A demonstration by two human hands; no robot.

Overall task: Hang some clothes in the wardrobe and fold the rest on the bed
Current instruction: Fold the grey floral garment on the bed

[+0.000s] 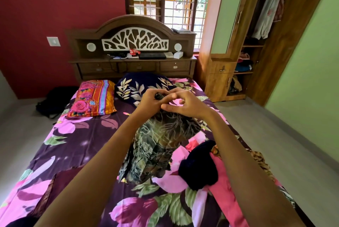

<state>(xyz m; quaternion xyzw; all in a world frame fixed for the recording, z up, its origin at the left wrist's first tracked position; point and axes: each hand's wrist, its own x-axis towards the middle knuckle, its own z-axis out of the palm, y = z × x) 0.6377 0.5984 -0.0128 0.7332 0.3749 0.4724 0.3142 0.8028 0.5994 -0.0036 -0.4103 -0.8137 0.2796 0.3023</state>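
Over bed (88, 144), viewed from foot end. Wardrobe (218, 80) far right, door open, clothes hanging inside. Leaf-print garment (156, 149) held up, lower end on sheet, just beside navy garment (200, 168) and pink garment (225, 186). Left hand (152, 101), right hand (185, 105) close together at top edge; fingers (170, 96) of both pinching fabric. Judged step: locating collar or shoulder. Next move calls for spreading hands along edge, then hanger or fold.
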